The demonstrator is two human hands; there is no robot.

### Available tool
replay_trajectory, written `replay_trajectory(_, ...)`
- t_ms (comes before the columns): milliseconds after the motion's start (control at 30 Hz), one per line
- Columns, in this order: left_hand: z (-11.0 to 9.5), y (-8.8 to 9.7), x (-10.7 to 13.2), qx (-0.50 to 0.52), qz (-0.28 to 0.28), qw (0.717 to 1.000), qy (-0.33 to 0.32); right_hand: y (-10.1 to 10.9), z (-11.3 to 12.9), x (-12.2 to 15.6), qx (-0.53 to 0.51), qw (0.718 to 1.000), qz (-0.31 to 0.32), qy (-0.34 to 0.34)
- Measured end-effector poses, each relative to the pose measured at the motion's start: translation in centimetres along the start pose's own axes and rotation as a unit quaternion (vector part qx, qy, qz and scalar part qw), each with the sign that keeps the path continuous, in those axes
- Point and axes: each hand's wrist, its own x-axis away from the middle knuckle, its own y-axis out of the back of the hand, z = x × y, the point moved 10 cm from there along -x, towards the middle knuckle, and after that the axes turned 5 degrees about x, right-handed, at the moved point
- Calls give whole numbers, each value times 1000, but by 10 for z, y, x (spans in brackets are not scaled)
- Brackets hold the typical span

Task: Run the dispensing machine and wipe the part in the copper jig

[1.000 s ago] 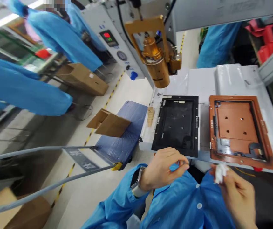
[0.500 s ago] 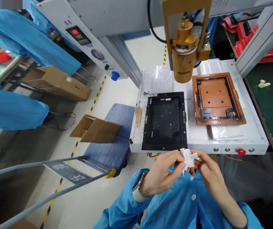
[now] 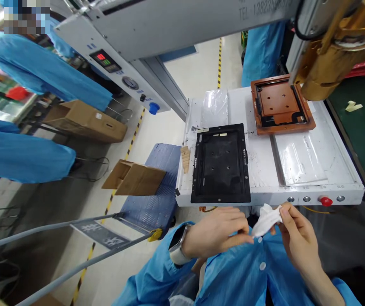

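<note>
A white tissue [image 3: 267, 219] is stretched slantwise between my hands, just in front of the machine table's front edge. My right hand [image 3: 298, 233] pinches its upper right end between thumb and fingers. At the lower left end is my left hand [image 3: 222, 233], fingers curled and the thumb tip against the tissue. Beyond my left hand, a black frame-like fixture [image 3: 222, 163] lies on the white table [image 3: 261, 170]. Farther back at the right sits an orange-brown fixture [image 3: 276, 102] with a black frame part [image 3: 297, 120] in it.
A brass-coloured machine head [image 3: 325, 76] hangs at the upper right. Clear plastic-wrapped stacks [image 3: 300, 159] and a piece of brown cardboard [image 3: 185, 159] lie on the table. A red button [image 3: 325, 201] sits on its front edge. A blue cart [image 3: 153, 182] with a cardboard box stands left.
The tissue has gone from crumpled to drawn out as my right hand moved right. The orange-brown fixture has moved back, and the brass-coloured head has shifted right.
</note>
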Motion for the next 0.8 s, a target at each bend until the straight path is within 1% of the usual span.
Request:
replay_trajectory(33,-3,3,-5,-36,14,999,-20,5,-1,2,-2,1000,5,-3)
replay_trajectory(67,-5,10,-13,-78,19,996,-32,11,-2,3,0,1000,5,-2)
replay_trajectory(133,-1,37,-36,-186,-2,982,-33,26,-1,6,6,1000,-10,5)
replay_trajectory(200,8,70,-66,-286,-41,957,-18,39,1,7,6,999,-36,16)
replay_trajectory(267,21,92,-97,-353,-53,934,-28,48,2,9,-2,998,-56,24)
replay_trajectory(300,29,96,-110,-374,-45,926,-34,50,3,11,-7,998,-61,29)
replay_trajectory(367,48,97,-130,-397,-26,916,-46,50,3,13,-15,997,-64,34)
replay_trajectory(467,70,88,-145,-410,-3,910,-54,47,-1,13,-15,997,-67,25)
replay_trajectory(533,70,87,-147,-404,2,913,-63,46,-2,10,-11,997,-77,14)
replay_trajectory(567,65,91,-145,-391,-2,918,-70,46,-2,9,-10,996,-83,9)
replay_trajectory(600,56,99,-141,-371,-12,925,-77,44,-2,7,-9,996,-88,5)
replay_trajectory(633,45,112,-135,-345,-28,934,-85,43,-1,5,-8,996,-88,1)
replay_trajectory(700,18,147,-110,-284,-85,949,-106,38,-1,1,-8,997,-83,-10)
replay_trajectory(733,3,166,-92,-260,-117,950,-128,36,-2,-1,-9,997,-77,-18)
replay_trajectory(800,-26,201,-42,-212,-209,930,-215,31,-6,-3,-12,997,-70,-37)
